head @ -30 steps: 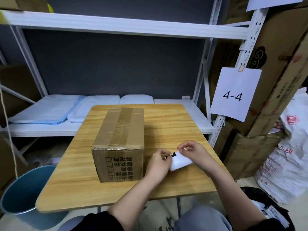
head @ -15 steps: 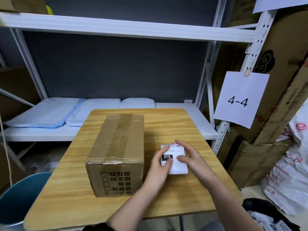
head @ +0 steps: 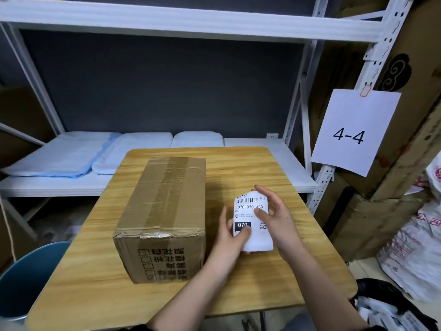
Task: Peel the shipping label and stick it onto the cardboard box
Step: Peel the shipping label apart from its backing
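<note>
A taped brown cardboard box (head: pixel 164 211) lies on the left half of the wooden table (head: pixel 238 168), its printed end facing me. To its right I hold a white shipping label (head: pixel 250 209) upright, printed side toward me, with a barcode and "070-070-A80". My left hand (head: pixel 229 237) grips its lower left part, thumb on the black "070" block. My right hand (head: pixel 274 218) holds its right edge, thumb on the face and fingers behind. The label's lower part is plain white. Whether the label has come off its backing I cannot tell.
White metal shelving (head: pixel 191 22) stands behind the table, with folded blue and white cloths (head: pixel 71 156) on its lower shelf. A "4-4" sign (head: pixel 350 132) hangs at right beside stacked cartons (head: pixel 405 115) and white sacks (head: pixel 420 247). A blue bin (head: pixel 26 278) sits at lower left.
Both hands have lifted the label from low over the table and turned it so its printed face shows fully. My view has moved closer; the box has not moved.
</note>
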Motion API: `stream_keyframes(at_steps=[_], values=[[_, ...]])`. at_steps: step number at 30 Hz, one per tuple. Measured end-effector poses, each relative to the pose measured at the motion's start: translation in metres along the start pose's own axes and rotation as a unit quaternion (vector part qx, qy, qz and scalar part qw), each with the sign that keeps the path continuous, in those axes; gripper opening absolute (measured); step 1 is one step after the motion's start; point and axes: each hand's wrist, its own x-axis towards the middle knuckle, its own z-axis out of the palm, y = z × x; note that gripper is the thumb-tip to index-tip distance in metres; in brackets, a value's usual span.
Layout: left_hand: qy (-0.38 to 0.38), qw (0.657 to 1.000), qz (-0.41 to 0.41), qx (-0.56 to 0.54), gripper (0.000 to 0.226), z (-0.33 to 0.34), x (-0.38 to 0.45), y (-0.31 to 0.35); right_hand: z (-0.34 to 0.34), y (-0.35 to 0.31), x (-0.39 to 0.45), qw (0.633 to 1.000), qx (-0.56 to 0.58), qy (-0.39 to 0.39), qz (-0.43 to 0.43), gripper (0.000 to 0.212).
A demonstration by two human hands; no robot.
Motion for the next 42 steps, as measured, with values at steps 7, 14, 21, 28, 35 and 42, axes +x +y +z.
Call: stream_keyframes(at_steps=[7, 14, 21, 28, 35, 42], values=[[-0.022, 0.993, -0.107, -0.049, 0.014, -0.005, -0.005, 0.001, 0.002, 0.003, 0.002, 0.998, 0.014, 0.058, -0.033, 0.049], [-0.015, 0.998, -0.056, -0.030, 0.017, -0.006, -0.013, -0.002, 0.003, 0.006, 0.001, 0.995, 0.010, 0.086, -0.057, 0.042], [0.016, 0.998, -0.025, -0.051, 0.020, 0.001, -0.014, 0.001, 0.000, 0.010, -0.004, 0.982, -0.156, 0.062, -0.089, 0.037], [0.005, 0.996, -0.027, -0.090, 0.021, 0.006, -0.014, 0.003, -0.007, 0.012, -0.006, 0.976, -0.171, 0.091, -0.102, 0.038], [-0.004, 0.992, -0.066, -0.107, 0.029, 0.014, -0.012, 0.011, -0.012, 0.011, -0.004, 0.946, -0.244, 0.086, -0.194, 0.029], [0.044, 0.982, -0.052, -0.175, 0.012, 0.017, -0.005, 0.017, -0.015, 0.013, -0.008, 0.915, -0.344, -0.009, -0.209, 0.029]])
